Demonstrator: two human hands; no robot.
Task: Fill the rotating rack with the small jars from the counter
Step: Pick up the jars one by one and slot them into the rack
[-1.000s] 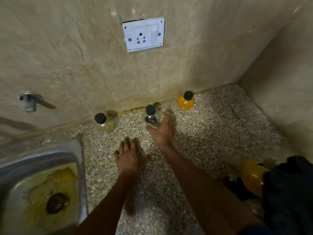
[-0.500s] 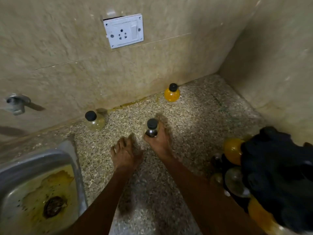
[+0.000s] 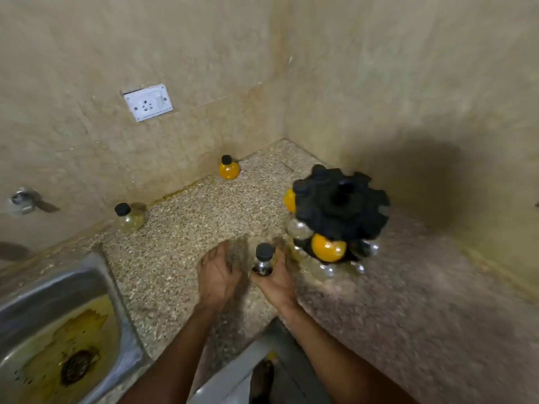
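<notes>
Jar (image 3: 264, 259) in right hand (image 3: 277, 279) (left hand (image 3: 220, 277) open, beside).

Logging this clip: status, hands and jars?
Right hand grips dark jar beside rack. Left hand open, empty. Two jars on counter by the wall. Path unobstructed.

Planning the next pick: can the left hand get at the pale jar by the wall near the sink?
Probably yes. The left hand is open and holds nothing, and only bare counter lies between it and the pale jar.
</notes>
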